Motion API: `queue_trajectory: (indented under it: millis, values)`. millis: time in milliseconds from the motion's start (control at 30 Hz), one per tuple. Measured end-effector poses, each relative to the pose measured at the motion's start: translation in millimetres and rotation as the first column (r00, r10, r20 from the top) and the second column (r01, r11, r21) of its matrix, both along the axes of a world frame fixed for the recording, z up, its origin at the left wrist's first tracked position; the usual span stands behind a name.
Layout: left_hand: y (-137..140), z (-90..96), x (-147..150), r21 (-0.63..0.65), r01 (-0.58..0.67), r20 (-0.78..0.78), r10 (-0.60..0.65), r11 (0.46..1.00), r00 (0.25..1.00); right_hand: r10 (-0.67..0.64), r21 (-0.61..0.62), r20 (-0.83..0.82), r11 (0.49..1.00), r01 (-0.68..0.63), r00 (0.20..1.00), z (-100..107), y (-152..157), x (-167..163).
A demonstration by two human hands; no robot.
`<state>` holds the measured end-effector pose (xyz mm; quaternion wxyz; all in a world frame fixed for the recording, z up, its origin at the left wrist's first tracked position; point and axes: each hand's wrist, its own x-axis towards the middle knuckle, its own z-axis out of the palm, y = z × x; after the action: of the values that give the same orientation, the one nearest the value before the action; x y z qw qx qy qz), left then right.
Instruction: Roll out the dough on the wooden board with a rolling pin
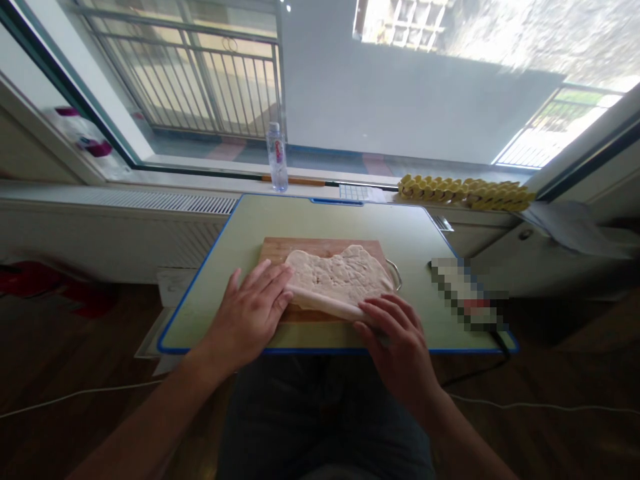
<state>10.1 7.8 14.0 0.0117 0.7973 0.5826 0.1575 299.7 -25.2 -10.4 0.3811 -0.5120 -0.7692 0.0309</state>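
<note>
A pale rolling pin point(327, 304) lies slantwise across the near part of a flattened sheet of dough point(340, 273), its right end closer to me. The dough has an uneven outline and a wrinkled, dented surface. My left hand point(253, 307) is closed over the pin's left end, fingers pointing forward and thumb alongside. At the right end, my right hand point(397, 333) grips the pin with bent fingers on top and the thumb on the near side. Under the dough is a wooden cutting board point(275, 248) with a metal handle point(395, 273) on its right side.
The board rests on a pale green table point(210, 293) with blue edging. A pixelated object point(465, 293) with a black strap lies at its right. Along the windowsill stand a clear bottle point(277, 160) and yellow egg cartons point(465, 192). A white cable point(525, 405) crosses the floor.
</note>
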Motion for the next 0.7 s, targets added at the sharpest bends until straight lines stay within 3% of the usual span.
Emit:
queue_trajectory:
  millis: [100,200,300,433,567,700]
  values:
    - [-30,-11.4,-10,0.108,0.022,0.020,-0.025,0.994,0.999,0.014,0.021,-0.009,1.000,-0.014,1.000,-7,-20,-2]
    - [-38,-17.9,-14,0.193,0.042,0.046,-0.052,0.980,0.998,0.035,0.013,-0.005,0.999,-0.035,0.999,-6,-20,0]
    - [-27,-12.1,-8,0.221,0.064,0.065,-0.081,0.973,0.995,0.073,0.004,-0.024,0.997,-0.073,0.997,6,-4,10]
    - [1,8.8,11,0.211,0.075,0.057,-0.089,0.975,0.994,0.098,-0.058,-0.031,0.993,-0.099,0.995,26,37,32]
    - [29,17.9,29,0.160,0.083,-0.012,-0.082,0.984,0.997,-0.002,-0.173,0.095,0.985,0.018,0.996,36,75,45]
    - [37,6.6,33,0.156,0.053,0.009,-0.055,0.986,0.998,-0.055,-0.259,0.249,0.958,0.121,0.967,42,78,30]
